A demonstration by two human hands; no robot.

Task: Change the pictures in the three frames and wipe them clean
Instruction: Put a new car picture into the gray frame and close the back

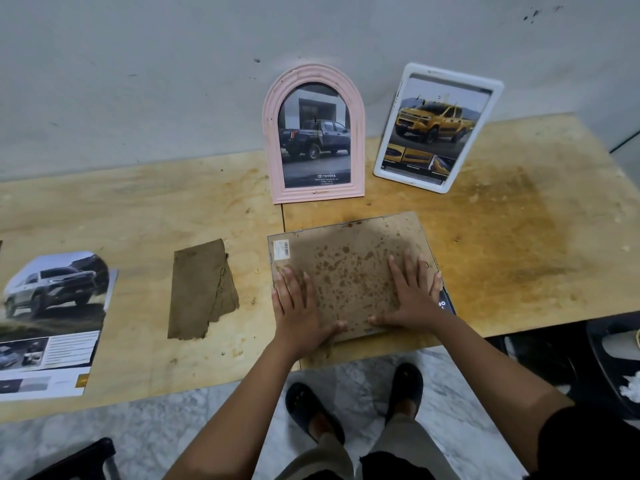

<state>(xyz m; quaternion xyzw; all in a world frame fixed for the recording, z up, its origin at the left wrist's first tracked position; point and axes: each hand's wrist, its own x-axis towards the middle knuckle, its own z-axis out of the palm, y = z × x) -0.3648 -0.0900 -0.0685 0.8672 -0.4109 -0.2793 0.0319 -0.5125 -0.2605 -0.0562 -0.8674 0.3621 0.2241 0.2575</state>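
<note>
Plywood table (519, 237) bears a cloth (201, 289) (brown) beside the face-down frame (349, 271); left hand (298, 306), right hand (412, 299) press it flat-fingered.

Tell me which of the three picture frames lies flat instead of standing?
The face-down frame under the left hand and right hand, its stained brown backing showing. The pink arched frame and white frame stand upright by the wall.

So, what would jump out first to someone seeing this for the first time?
The left hand and right hand press flat on a stained brown frame back lying at the near edge of the table. Behind it, a pink arched frame and a white frame stand by the wall, each showing a truck. A brown cloth lies left of the hands.
</note>
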